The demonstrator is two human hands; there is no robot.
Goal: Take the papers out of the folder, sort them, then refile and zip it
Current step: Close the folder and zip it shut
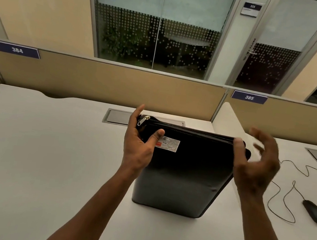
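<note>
Folder upright on desk | left hand grips top corner | right hand fingers spread, thumb touching

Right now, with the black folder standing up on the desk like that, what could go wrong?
The folder stands tilted on its bottom edge. The left hand grips one top corner, while the right hand only has its thumb on the other, so it might tip or slip flat. The zipper pull sits by the left hand, so tugging it may jerk the folder over. Once unzipped upright, papers could spill toward the mouse and its cable.
</note>
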